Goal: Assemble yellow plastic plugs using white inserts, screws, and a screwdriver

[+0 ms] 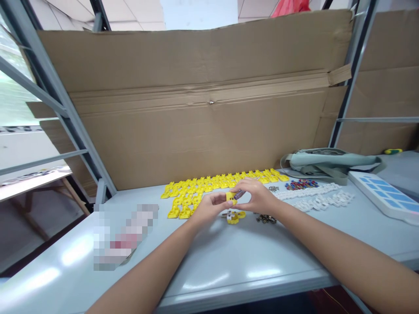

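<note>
My left hand (209,208) pinches a small yellow plastic part (231,198) above the grey table (229,261). My right hand (257,194) meets it from the right and holds a thin dark tool (239,194) against the part. Just below the hands lies another yellow part (233,216) with a few small metal pieces beside it. Rows of matching yellow parts (212,185) lie behind the hands.
White plastic pieces (314,197), coloured small parts (301,184) and metal screws (266,219) lie to the right. A grey-green bag (327,163) and a blue-and-white tray (386,194) sit further right. A cardboard sheet (203,109) stands behind. A blurred object (122,235) lies left.
</note>
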Motion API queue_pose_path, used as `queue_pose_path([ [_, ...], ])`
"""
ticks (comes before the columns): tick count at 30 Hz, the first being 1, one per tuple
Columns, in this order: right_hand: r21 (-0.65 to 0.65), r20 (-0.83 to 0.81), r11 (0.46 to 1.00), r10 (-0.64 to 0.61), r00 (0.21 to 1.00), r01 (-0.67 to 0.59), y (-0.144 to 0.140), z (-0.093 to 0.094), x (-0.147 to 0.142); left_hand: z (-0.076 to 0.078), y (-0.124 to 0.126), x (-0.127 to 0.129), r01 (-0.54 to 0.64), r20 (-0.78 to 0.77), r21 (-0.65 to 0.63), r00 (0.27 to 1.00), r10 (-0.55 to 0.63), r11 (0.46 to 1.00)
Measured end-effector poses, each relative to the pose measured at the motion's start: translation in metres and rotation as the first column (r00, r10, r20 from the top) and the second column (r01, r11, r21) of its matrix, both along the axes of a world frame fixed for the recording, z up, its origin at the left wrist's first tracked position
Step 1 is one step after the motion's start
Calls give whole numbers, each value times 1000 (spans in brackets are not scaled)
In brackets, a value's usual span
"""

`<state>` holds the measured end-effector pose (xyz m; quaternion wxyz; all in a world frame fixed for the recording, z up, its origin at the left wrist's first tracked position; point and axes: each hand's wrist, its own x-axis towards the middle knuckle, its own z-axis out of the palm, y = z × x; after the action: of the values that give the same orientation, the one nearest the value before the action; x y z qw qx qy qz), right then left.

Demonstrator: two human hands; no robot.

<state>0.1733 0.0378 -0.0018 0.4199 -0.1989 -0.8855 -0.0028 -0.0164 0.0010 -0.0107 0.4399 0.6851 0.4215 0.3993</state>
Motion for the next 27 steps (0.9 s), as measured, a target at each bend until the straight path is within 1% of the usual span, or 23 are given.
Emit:
queue_pose_path([
  [4,34,-7,999,4,1000,-3,-1,0,-1,-4,3,-3,23,82,-56,996,-18,998],
  [7,71,-11,997,8,1000,-8,0,-1,0,-6,4,-5,41,58,-80,998,-37,996],
  [9,97,-18,995,10,1000,-8,0,-1,0,-5,3,-5,44,54,-71,998,-40,997],
  [12,138,-28,990,9,1000,-5,-1,0,-1,-2,1,-4,35,55,-42,998,-33,998],
  [16,179,-62,984,22,998,-11,-2,2,-1,3,-2,-1,-19,15,36,1000,18,999],
  [19,186,-96,982,39,995,-20,-4,4,-1,7,-5,0,-60,-12,119,998,62,991],
  [22,170,-109,985,52,993,-33,-6,5,-1,10,-7,1,-79,-15,154,997,82,985],
  [25,148,-103,988,54,993,-38,-5,5,0,8,-6,0,-63,-9,101,998,65,993],
  [27,126,-94,992,41,995,-29,-3,3,0,6,-5,0,-36,50,30,998,34,999],
])
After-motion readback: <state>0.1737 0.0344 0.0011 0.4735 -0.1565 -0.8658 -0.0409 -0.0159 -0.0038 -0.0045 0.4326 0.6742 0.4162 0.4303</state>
